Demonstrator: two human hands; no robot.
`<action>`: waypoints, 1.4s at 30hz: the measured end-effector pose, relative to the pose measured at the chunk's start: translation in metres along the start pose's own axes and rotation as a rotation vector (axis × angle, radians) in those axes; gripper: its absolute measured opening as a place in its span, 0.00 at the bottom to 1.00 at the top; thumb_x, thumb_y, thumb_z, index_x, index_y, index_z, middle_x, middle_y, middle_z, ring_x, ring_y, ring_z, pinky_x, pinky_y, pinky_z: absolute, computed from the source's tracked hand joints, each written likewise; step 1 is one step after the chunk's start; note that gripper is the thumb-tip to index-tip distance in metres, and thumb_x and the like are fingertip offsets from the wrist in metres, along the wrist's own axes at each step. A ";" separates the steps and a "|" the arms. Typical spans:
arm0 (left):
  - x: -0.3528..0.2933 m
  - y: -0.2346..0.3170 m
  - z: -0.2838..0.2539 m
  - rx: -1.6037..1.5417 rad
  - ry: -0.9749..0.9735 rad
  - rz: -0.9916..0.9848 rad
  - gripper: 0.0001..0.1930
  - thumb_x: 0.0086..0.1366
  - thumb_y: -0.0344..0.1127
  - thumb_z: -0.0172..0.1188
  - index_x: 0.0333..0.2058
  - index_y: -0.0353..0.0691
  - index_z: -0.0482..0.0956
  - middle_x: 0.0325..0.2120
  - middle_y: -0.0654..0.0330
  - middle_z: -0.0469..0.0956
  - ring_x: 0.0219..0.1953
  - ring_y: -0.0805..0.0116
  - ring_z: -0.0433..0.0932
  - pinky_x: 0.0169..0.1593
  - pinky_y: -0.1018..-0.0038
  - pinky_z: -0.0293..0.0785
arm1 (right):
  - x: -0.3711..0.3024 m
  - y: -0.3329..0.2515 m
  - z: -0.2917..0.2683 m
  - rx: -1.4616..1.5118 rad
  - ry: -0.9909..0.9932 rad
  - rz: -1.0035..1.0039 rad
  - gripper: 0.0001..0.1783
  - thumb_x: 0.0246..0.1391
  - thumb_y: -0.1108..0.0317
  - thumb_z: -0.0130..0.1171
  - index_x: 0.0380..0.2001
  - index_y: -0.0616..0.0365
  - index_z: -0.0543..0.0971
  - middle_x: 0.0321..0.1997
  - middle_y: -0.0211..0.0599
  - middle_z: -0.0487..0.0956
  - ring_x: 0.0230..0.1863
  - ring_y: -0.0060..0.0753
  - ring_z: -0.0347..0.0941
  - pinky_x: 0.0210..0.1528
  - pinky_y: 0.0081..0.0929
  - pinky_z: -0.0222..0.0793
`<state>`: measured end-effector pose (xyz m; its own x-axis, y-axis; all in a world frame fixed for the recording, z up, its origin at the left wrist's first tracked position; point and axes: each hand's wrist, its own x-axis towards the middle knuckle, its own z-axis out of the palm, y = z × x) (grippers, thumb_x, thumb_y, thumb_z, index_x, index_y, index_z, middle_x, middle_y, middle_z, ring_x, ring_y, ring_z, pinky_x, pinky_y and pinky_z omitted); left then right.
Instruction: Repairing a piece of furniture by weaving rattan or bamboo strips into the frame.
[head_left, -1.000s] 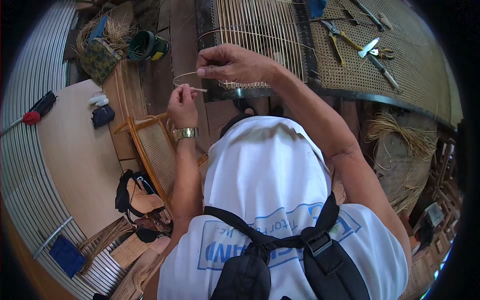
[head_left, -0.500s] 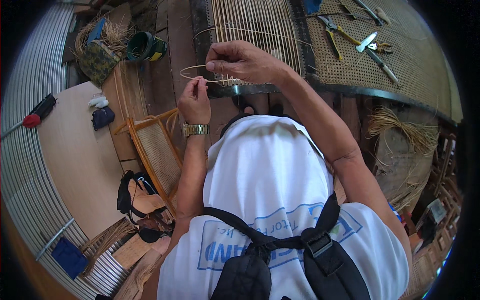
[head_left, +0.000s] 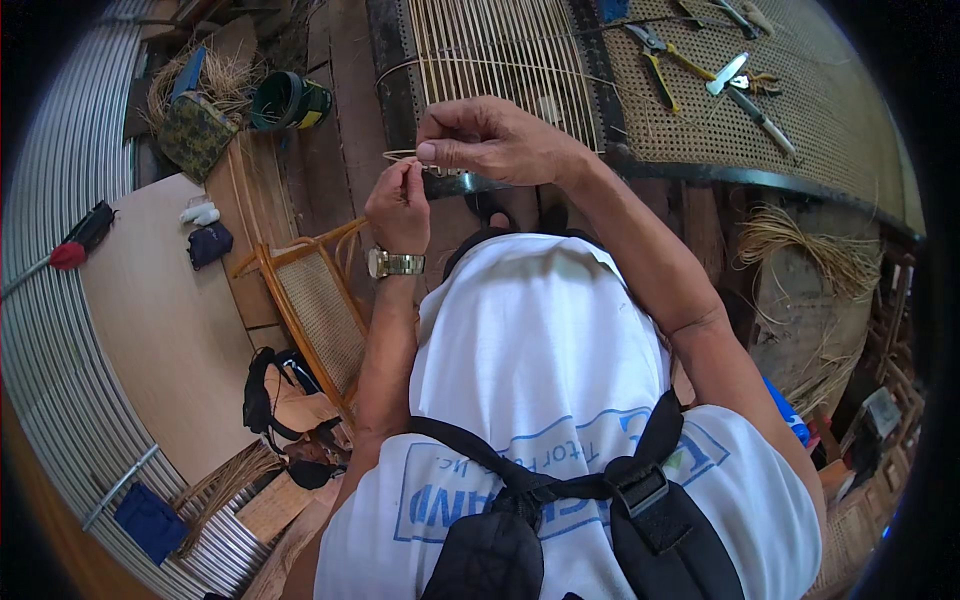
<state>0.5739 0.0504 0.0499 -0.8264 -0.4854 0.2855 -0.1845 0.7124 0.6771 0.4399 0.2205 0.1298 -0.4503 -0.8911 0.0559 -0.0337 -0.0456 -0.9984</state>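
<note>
A thin pale cane strand (head_left: 394, 154) bends in a small loop at the near-left corner of a dark frame (head_left: 397, 80). My left hand (head_left: 398, 208), with a gold watch at its wrist, pinches the strand between thumb and fingertips. Just above and to its right, my right hand (head_left: 497, 142) holds the strand too, thumb pressed against the curled fingers. The two sets of fingertips almost touch. Long parallel cane strands (head_left: 495, 50) run lengthwise across the frame's opening beyond my right hand, which partly covers the woven near edge.
On the woven cane panel (head_left: 840, 130) at right lie yellow-handled pliers (head_left: 660, 82), a hammer (head_left: 752, 112) and other tools. A coil of cane (head_left: 805, 245) sits below it. To the left are a dark green bucket (head_left: 290, 100) and a wooden-framed cane piece (head_left: 310, 300).
The loop of the strand has become smaller. My right hand has come down slightly, and its fingertips are now closer to those of my left hand.
</note>
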 end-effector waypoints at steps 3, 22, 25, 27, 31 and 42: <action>-0.005 -0.003 0.007 0.092 -0.026 0.074 0.06 0.68 0.32 0.61 0.39 0.38 0.84 0.34 0.54 0.84 0.33 0.54 0.84 0.38 0.64 0.80 | -0.001 0.013 0.001 -0.022 0.034 -0.040 0.14 0.66 0.59 0.60 0.39 0.61 0.81 0.28 0.32 0.79 0.30 0.23 0.71 0.34 0.27 0.68; -0.009 0.002 0.011 -0.077 0.051 -0.176 0.07 0.68 0.33 0.62 0.37 0.35 0.82 0.33 0.55 0.83 0.34 0.62 0.84 0.36 0.70 0.79 | -0.070 0.021 0.039 -0.361 0.799 -0.164 0.16 0.56 0.73 0.64 0.47 0.64 0.77 0.42 0.46 0.78 0.40 0.46 0.78 0.44 0.38 0.73; -0.008 -0.002 0.008 -0.020 0.008 -0.165 0.07 0.68 0.33 0.63 0.37 0.35 0.82 0.36 0.55 0.83 0.35 0.65 0.84 0.37 0.71 0.79 | -0.110 0.055 0.054 -0.021 0.346 0.205 0.13 0.59 0.70 0.62 0.46 0.64 0.77 0.38 0.47 0.79 0.40 0.46 0.78 0.46 0.37 0.74; -0.006 -0.009 0.013 0.154 -0.010 0.086 0.08 0.70 0.35 0.62 0.37 0.35 0.83 0.37 0.56 0.83 0.35 0.68 0.83 0.38 0.73 0.79 | -0.126 0.109 0.072 0.080 0.187 0.380 0.12 0.62 0.67 0.60 0.43 0.66 0.78 0.37 0.46 0.81 0.40 0.42 0.79 0.47 0.34 0.75; -0.005 0.002 0.014 -0.066 -0.084 -0.282 0.07 0.71 0.33 0.60 0.41 0.36 0.79 0.40 0.57 0.84 0.34 0.69 0.83 0.37 0.74 0.79 | -0.117 0.232 0.094 0.575 0.275 0.653 0.15 0.66 0.61 0.60 0.42 0.65 0.81 0.41 0.38 0.84 0.41 0.30 0.80 0.47 0.30 0.75; -0.010 -0.006 0.006 0.010 -0.154 -0.159 0.04 0.66 0.24 0.63 0.37 0.32 0.78 0.41 0.53 0.78 0.43 0.67 0.78 0.43 0.75 0.76 | -0.051 0.277 0.093 0.016 -0.195 0.587 0.24 0.66 0.53 0.58 0.62 0.48 0.78 0.63 0.43 0.77 0.68 0.41 0.68 0.71 0.37 0.59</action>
<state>0.5799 0.0533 0.0389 -0.8579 -0.5092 0.0684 -0.3233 0.6387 0.6983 0.5372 0.2115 -0.1508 -0.2185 -0.8357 -0.5038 0.1842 0.4717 -0.8623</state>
